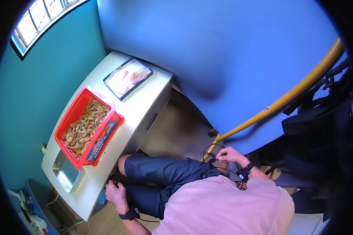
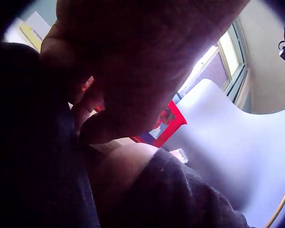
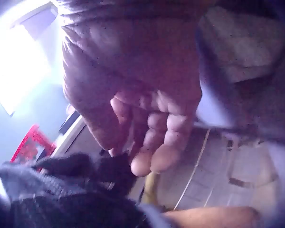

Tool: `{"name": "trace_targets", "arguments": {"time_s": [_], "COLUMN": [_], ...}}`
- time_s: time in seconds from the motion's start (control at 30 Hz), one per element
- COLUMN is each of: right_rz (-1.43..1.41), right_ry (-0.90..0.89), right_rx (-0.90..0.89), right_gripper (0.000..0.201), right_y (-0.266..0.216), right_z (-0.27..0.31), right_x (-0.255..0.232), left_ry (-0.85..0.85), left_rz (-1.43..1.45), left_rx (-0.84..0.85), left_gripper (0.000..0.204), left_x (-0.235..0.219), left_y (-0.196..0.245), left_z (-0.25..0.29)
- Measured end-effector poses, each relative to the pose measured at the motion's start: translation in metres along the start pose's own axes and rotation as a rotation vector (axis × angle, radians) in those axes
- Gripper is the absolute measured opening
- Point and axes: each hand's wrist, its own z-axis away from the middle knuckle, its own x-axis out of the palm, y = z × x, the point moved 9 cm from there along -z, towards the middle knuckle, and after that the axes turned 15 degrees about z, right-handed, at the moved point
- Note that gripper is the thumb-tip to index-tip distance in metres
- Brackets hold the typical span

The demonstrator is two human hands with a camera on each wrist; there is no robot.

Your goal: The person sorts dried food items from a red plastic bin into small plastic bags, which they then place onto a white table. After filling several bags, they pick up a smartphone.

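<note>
Nearby, red basket (image 1: 86, 125) on white table (image 1: 145, 102); left hand (image 1: 115, 194) relaxed, right hand (image 1: 229, 154) loosely curled, empty.

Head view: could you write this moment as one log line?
left hand: rests at table edge | right hand: at black cable by knee, grip unclear | red crate: full, on table | tray: beyond crate

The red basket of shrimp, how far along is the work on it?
The red basket is full of shrimp, and the tray holds only a little. Neither hand is on them: the left hand rests by the table edge, and the right hand is at a cable by the hip. Nearly all the shrimp remain.
</note>
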Motion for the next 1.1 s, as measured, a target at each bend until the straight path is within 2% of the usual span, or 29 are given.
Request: {"name": "trace_targets", "arguments": {"time_s": [0.03,0.07,0.13,0.17,0.23,0.27,0.33,0.4,0.47,0.53,0.57,0.6,0.63,0.67,0.73,0.8,0.83,0.97,1.1], "right_rz": [-0.157,-0.258,-0.307,-0.3,-0.724,-0.712,-0.983,-0.831,-0.617,-0.516,-0.704,-1.011,-1.07,-1.057,-0.98,-0.871,-0.826,-0.57,-0.338], "right_ry": [0.079,0.192,0.381,0.38,0.601,0.6,0.526,0.203,-0.057,0.183,0.222,0.325,0.4,0.439,0.429,0.337,0.311,0.137,-0.031], "right_rx": [-0.048,-0.001,-0.028,-0.028,-0.071,-0.074,-0.204,-0.17,0.17,0.344,0.166,-0.062,-0.151,-0.141,-0.104,-0.088,-0.078,-0.099,-0.144], "right_gripper": [0.014,0.014,0.013,0.013,0.013,0.013,0.009,0.014,0.017,0.019,0.021,0.03,0.03,0.031,0.032,0.033,0.033,0.036,0.038], "right_y": [0.005,0.018,0.024,0.027,0.038,0.039,0.032,0.043,0.087,0.133,0.167,0.186,0.214,0.204,0.177,0.146,0.127,0.049,-0.014], "right_z": [0.011,0.022,0.035,0.035,0.038,0.036,0.041,0.052,0.08,0.114,0.114,0.119,0.128,0.134,0.129,0.103,0.095,0.05,-0.001], "right_x": [-0.016,-0.034,-0.066,-0.068,-0.091,-0.096,-0.091,-0.054,-0.01,-0.018,-0.029,-0.043,-0.047,-0.057,-0.049,-0.025,-0.027,0.017,0.007], "left_ry": [-0.022,-0.041,-0.07,-0.065,-0.043,-0.03,-0.048,-0.068,-0.091,-0.081,-0.091,-0.11,-0.111,-0.109,-0.122,-0.068,-0.08,-0.009,0.042], "left_rz": [-0.007,-0.015,-0.01,-0.01,0.002,0.012,-0.037,-0.064,-0.09,-0.099,-0.13,-0.13,-0.117,-0.103,-0.082,-0.083,-0.067,-0.032,0.033], "left_rx": [0.0,-0.001,0.011,0.007,-0.003,-0.005,-0.034,-0.01,-0.012,0.029,0.036,0.047,0.033,0.019,0.033,0.066,0.049,-0.001,-0.017], "left_gripper": [0.016,0.016,0.017,0.017,0.018,0.019,0.023,0.025,0.028,0.029,0.029,0.029,0.028,0.028,0.027,0.027,0.027,0.025,0.027], "left_x": [-0.002,-0.004,-0.002,-0.002,-0.003,-0.002,0.004,0.011,0.015,0.017,0.022,0.024,0.023,0.021,0.023,0.017,0.016,0.014,0.011], "left_y": [0.001,0.003,0.002,0.003,0.003,0.003,0.001,0.001,0.008,0.015,0.012,0.013,0.011,0.01,0.009,0.01,0.009,-0.008,-0.023], "left_z": [-0.001,-0.004,-0.008,-0.009,-0.01,-0.011,-0.016,-0.023,-0.03,-0.031,-0.034,-0.035,-0.035,-0.036,-0.036,-0.034,-0.032,-0.029,-0.023]}}
